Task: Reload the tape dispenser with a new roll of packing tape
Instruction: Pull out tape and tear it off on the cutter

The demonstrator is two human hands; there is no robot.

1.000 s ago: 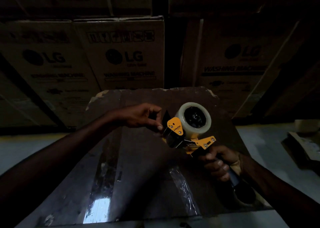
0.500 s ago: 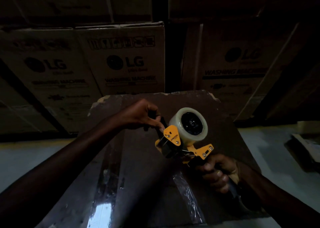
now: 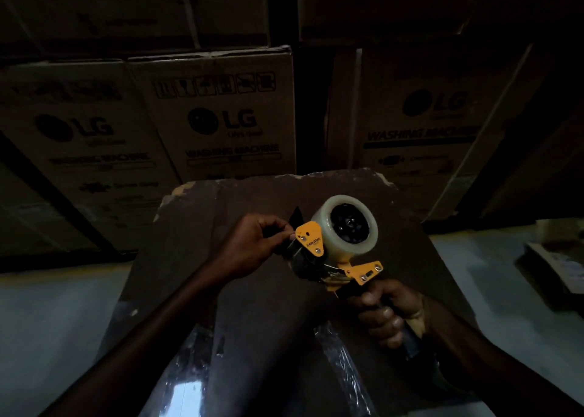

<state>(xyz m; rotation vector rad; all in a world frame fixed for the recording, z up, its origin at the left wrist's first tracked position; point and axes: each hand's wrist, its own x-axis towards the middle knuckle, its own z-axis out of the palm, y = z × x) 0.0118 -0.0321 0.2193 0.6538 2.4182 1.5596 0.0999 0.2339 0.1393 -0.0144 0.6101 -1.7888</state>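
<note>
The right hand (image 3: 387, 310) has its grip wrapped around the handle of the tape dispenser (image 3: 335, 260), fingers curled under it and knuckles toward the camera, and holds the tool up above the bench (image 3: 196, 227). Straight up from that grip sits the orange frame, and on top of the frame, seated on the black hub, is the roll of packing tape (image 3: 349, 225), pale and clear, its open face turned toward the camera.

The left hand (image 3: 252, 246) reaches in from the lower left. Its grip is narrow: thumb and forefinger pinch together at the front of the dispenser, just beside the orange side plate, at the dark flap there. The light is too dim to tell whether a tape end is between the fingertips or only the flap. The other fingers of that hand are curled in.

Below both grips the bench top is dark brown and worn, with chipped far corners and strips of shiny clear tape stuck on its near part. Well beyond the hands stand stacked cardboard boxes (image 3: 221, 116) printed with "LG" and "WASHING MACHINE".
</note>
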